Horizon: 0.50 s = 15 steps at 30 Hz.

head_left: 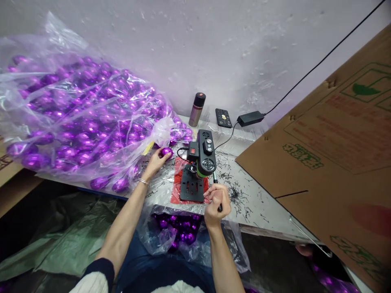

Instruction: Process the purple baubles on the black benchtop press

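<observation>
Bright, even, cool overhead light | strong glare on the clear crinkled plastic bag of shiny purple balls [76,114] (violet cast on the wall) | soft short shadows | sharp centre | bent, stretched edges | dim lower left corner under the white tabletop [259,203]

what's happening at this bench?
A person sits at a table with a small bench drill in front of them. The left hand holds a purple ball at the mouth of a big clear bag full of the same balls. The right hand is closed on the drill's lever. The plate under the drill looks bare. Dark shavings litter the table, and a second bag of purple balls sits at the person's lap.
</observation>
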### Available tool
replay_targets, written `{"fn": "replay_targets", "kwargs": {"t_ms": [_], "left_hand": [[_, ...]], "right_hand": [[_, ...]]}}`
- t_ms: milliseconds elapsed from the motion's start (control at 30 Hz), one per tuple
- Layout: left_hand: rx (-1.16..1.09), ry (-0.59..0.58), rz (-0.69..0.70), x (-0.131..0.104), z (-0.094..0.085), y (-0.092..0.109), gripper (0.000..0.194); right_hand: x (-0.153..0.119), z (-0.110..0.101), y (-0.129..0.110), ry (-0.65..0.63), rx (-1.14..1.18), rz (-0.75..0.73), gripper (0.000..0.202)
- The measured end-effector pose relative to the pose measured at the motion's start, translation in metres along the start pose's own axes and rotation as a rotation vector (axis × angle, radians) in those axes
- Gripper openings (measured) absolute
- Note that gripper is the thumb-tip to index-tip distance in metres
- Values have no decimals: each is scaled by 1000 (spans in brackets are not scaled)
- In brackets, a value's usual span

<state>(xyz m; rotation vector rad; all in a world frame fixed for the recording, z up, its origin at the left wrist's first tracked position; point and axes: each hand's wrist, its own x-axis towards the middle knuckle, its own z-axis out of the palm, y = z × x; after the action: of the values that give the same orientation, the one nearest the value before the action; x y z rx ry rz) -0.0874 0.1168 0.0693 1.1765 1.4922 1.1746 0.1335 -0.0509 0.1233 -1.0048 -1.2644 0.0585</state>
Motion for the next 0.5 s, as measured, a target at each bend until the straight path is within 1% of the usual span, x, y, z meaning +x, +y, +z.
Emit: {"fn": "replay_targets", "kwargs": {"t_ms": [67,133,200,267,367,433,500], "left_hand": [[-246,-46,-67,-9,-2,3,54],[-418,-138,-89,-25,-7,4,50],[-464,-234,-85,-46,-10,4,48],[-441,-311,-73,-68,-7,2,51],[-385,-365,-26,-96,11,-6,62],[-337,-347,12,-107,28,-14,68],[-273,-312,34,-113,44,-23,70]], "right_hand": [[0,-1,0,-12,7,-12,41],[1,-1,0,-14,15,-20,40],[2,-1,-2,-8,19,-10,40],[5,0,-5,3,13,7,41],[12,2,-10,21,-13,9,41],[16,2,-12,19,-32,-7,41],[19,1,-13,6,-43,-30,41]]}}
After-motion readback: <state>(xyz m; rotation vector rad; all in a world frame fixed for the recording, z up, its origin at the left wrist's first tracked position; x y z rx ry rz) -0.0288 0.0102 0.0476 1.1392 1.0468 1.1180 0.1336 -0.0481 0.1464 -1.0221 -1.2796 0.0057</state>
